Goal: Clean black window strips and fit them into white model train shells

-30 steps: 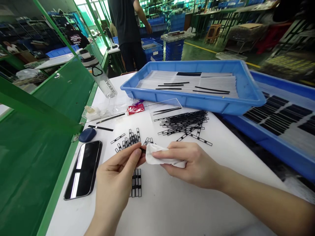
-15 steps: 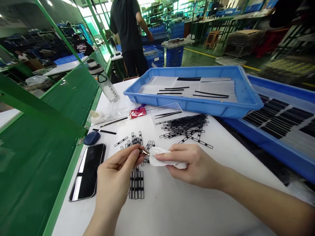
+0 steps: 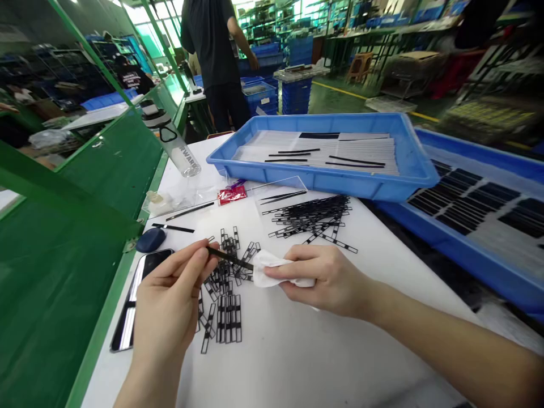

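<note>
My left hand (image 3: 168, 300) pinches a thin black strip (image 3: 229, 258) between thumb and fingers. The strip's far end meets a white cloth wipe (image 3: 266, 269), which my right hand (image 3: 327, 280) holds folded between thumb and fingers. Below the strip lies a loose pile of black ladder-shaped frame strips (image 3: 225, 300) on the white table (image 3: 297, 351). A larger tangle of the same strips (image 3: 308, 218) lies farther right, beyond my right hand. My left hand partly covers a black smartphone (image 3: 128, 317).
A blue tray (image 3: 323, 184) holds black strips on white sheets, with a second blue tray (image 3: 467, 258) to its right. A clear water bottle (image 3: 172, 148), a dark blue case (image 3: 151, 239) and a red packet (image 3: 232, 195) stand nearby. A person (image 3: 212, 56) stands beyond the table.
My left hand has moved left and down over the phone, and the black strip now shows at full length between my hands. The view has shifted slightly.
</note>
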`<state>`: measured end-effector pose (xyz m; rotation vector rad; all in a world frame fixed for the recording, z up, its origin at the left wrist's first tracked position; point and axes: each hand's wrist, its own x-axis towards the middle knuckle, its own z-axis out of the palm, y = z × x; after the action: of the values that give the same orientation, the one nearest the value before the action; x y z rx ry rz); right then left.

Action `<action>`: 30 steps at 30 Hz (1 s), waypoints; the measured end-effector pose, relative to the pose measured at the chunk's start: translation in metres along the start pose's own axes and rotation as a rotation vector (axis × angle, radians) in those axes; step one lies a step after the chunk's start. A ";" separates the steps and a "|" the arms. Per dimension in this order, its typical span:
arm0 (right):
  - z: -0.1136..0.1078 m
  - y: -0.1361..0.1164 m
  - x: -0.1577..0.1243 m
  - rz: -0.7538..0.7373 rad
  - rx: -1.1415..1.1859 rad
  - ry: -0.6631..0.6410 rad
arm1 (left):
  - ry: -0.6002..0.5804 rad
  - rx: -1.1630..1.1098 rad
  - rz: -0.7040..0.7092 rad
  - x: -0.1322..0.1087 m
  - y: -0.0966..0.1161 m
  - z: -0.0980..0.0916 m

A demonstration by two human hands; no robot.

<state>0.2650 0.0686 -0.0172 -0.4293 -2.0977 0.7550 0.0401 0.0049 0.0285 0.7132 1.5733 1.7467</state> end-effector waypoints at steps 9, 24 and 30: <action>-0.001 0.005 0.003 -0.069 -0.013 0.078 | 0.054 -0.003 -0.021 0.009 0.000 -0.009; -0.004 -0.006 0.007 -0.108 -0.053 0.235 | -0.075 -0.136 -0.116 0.000 0.000 0.006; -0.004 -0.009 0.003 -0.094 -0.110 0.184 | -0.074 -0.169 -0.135 -0.003 -0.001 0.001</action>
<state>0.2664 0.0651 -0.0073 -0.4389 -1.9774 0.5271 0.0424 0.0033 0.0272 0.5694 1.3735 1.7098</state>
